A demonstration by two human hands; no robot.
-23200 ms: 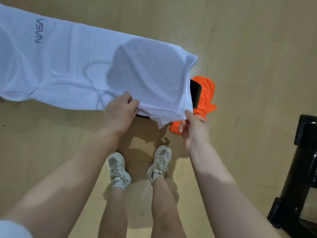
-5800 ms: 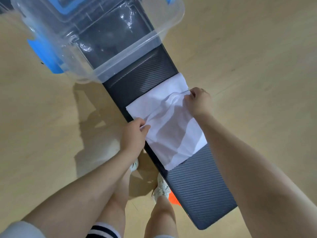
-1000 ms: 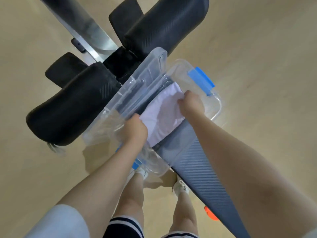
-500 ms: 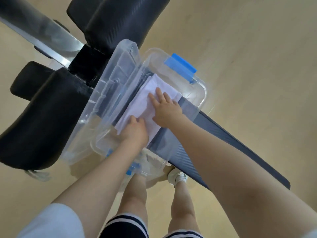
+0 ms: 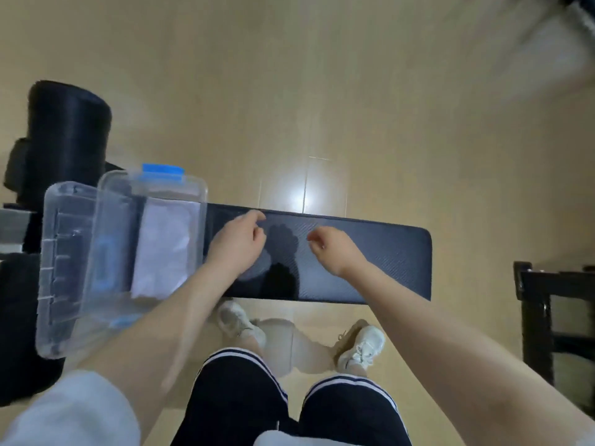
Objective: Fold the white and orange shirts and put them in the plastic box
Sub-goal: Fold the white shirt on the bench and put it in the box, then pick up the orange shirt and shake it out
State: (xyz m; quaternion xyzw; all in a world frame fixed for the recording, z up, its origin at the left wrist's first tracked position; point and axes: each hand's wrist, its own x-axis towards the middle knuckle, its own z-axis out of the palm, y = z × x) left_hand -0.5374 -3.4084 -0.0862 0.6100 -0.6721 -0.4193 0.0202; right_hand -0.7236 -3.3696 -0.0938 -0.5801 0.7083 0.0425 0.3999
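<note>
The folded white shirt (image 5: 162,249) lies inside the clear plastic box (image 5: 106,201), which sits on the left end of the black padded bench (image 5: 386,262). The box's clear lid (image 5: 61,268) leans against its left side. My left hand (image 5: 238,243) hovers over the bench just right of the box, fingers loosely curled and holding nothing. My right hand (image 5: 335,249) hangs over the bench's middle, also empty with fingers curled. The orange shirt is not in view.
Black foam rollers (image 5: 67,136) of the bench frame stand at the far left. A black stand (image 5: 547,317) is at the right edge. My feet in white sneakers (image 5: 360,349) stand on the wooden floor in front of the bench.
Both hands have left the white shirt in the box and pulled back to the right over the bench. The view has swung to the right.
</note>
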